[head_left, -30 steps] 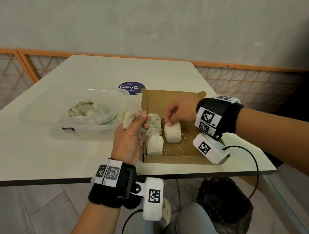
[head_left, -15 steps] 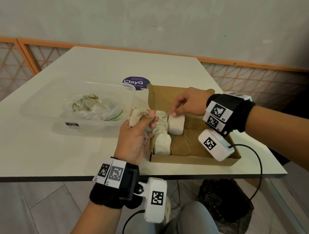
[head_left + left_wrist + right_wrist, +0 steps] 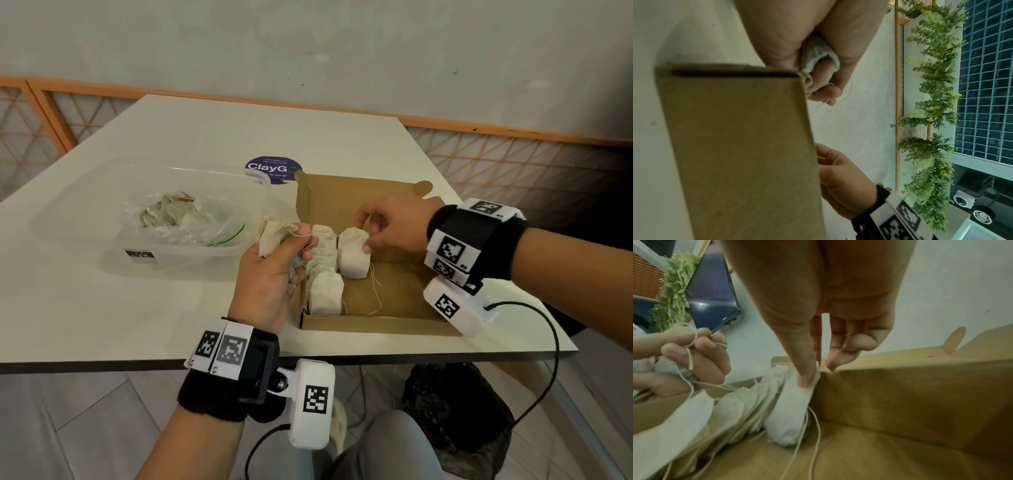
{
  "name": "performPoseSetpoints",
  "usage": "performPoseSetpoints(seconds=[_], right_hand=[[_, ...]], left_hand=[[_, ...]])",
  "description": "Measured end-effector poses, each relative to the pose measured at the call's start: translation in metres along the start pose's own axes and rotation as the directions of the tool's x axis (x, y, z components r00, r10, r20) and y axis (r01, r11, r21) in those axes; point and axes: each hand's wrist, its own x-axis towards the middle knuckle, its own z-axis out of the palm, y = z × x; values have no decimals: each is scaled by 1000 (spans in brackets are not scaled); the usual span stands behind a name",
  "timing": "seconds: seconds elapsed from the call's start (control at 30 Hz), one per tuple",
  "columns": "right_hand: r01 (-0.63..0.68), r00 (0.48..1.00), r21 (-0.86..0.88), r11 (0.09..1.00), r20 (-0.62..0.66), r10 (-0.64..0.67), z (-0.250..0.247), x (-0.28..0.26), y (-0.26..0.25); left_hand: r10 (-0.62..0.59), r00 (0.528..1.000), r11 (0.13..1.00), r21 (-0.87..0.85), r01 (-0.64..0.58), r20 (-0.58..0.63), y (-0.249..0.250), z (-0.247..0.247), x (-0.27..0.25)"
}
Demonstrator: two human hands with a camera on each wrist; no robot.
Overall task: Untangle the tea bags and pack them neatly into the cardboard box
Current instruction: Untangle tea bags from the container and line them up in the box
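While boxed, tea bag [image 3: 352, 253] finger-pinched.

Round purple sticker [image 3: 274, 168], lying at the far edge of the white table [image 3: 171, 308] behind the cardboard box [image 3: 359, 192]: showing "ClayG", last letters cut off; the small lines of print above and below are reading too blurred.

The cardboard box [image 3: 740, 152] wall fills the near view. Above its top corner, the left hand [image 3: 818, 48] curls round a crumpled tea bag [image 3: 819, 56], threads trailing. Past the box's far edge, the right hand [image 3: 840, 183] reaches in.
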Motion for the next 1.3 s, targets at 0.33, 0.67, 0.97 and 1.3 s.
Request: performPoseSetpoints(seconds=[0.33, 0.67, 0.97, 1.3], right_hand=[[-52, 999, 103, 993, -11, 54, -2, 12, 5], [24, 985, 715, 698, -134, 104, -12, -49, 2], [266, 927, 754, 601, -372, 57, 71, -71, -17], [233, 936, 822, 519, -335, 111, 73, -65, -11]], left_hand=[[-30, 999, 999, -10, 30, 27, 3, 3, 0], [-347, 905, 826, -378, 419, 245, 9, 27, 4], [-418, 877, 795, -373, 479, 235, -12, 45, 0], [-315, 922, 869, -324, 375, 223, -17, 50, 2]])
